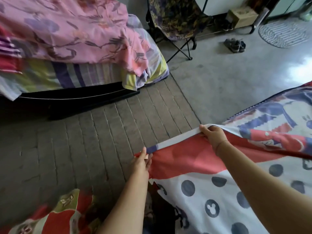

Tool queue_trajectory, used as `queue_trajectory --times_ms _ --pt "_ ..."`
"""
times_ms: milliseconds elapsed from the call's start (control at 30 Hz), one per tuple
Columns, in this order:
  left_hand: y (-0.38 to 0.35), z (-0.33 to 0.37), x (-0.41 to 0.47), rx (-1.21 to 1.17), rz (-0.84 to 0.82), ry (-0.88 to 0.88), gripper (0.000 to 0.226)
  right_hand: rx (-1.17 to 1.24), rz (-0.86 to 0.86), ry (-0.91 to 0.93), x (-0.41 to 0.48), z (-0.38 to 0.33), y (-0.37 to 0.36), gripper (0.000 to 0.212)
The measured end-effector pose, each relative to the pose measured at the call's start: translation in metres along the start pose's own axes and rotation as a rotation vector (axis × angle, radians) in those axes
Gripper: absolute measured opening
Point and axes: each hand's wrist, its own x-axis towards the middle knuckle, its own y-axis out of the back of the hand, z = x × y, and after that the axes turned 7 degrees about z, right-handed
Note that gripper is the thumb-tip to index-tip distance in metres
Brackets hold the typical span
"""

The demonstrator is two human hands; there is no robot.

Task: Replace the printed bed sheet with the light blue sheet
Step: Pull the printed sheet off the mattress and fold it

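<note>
The printed bed sheet, red and white with dark dots and mouse-head shapes, is spread over the near right of the scene and is lifted at its left edge. Its white and blue hem is held taut between two hands. The hem's nearer end is pinched by the left hand, with the thumb laid on top and the fingers closed underneath against the cloth. Farther along and to the right, the hem is gripped by the right hand, with its fingers curled round the fold so that the sheet is bunched and raised there.

Left of the sheet, a grey ribbed surface is left uncovered, stretching from near left towards the far centre. At the near left corner a red and green cloth is seen crumpled.

At the far left, a pink floral cover is heaped over a striped sheet. Beyond it, a folding chair draped in dark patterned fabric is placed on the grey floor. A pair of shoes is set to its right, a cardboard box farther back, and an oval rug at the far right.
</note>
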Motion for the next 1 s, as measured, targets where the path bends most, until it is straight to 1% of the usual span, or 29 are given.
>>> queue_trajectory --times_ms 233,333,400,467,500,533,600,667,767,833,1000 --pt "-0.03 0.022 0.067 0.061 0.035 0.082 0.021 -0.082 0.033 -0.023 0.059 0.006 -0.045 0.033" --pt "-0.036 0.016 0.082 0.093 -0.011 0.144 0.021 -0.13 -0.025 -0.022 0.07 0.019 -0.057 0.021" --pt "-0.039 0.011 0.087 0.15 -0.058 0.18 0.022 -0.157 -0.068 -0.064 0.072 0.029 -0.063 0.015" --pt "-0.039 0.009 0.088 0.21 -0.05 0.189 0.031 -0.16 -0.067 -0.097 0.071 0.037 -0.068 0.023" --pt "-0.039 0.008 0.088 0.229 -0.042 0.186 0.032 -0.151 -0.059 -0.111 0.069 0.038 -0.068 0.024" --pt "-0.04 0.008 0.089 0.24 -0.045 0.179 0.032 -0.13 -0.053 -0.127 0.068 0.04 -0.069 0.022" --pt "-0.044 0.007 0.089 0.241 -0.086 0.164 0.04 -0.06 -0.043 -0.144 0.063 0.039 -0.067 0.017" --pt "-0.052 0.009 0.083 0.238 -0.136 0.146 0.044 -0.007 -0.028 -0.122 0.06 0.036 -0.062 0.017" --pt "-0.07 0.013 0.064 0.245 -0.209 0.108 0.036 -0.013 -0.003 -0.063 0.053 0.026 -0.043 0.022" --pt "-0.082 0.014 0.048 0.275 -0.25 0.084 0.03 0.011 0.028 -0.069 0.046 0.021 -0.025 0.025" --pt "-0.109 0.021 0.005 0.339 -0.348 0.052 0.029 0.269 0.119 -0.182 0.017 0.021 0.026 0.017"
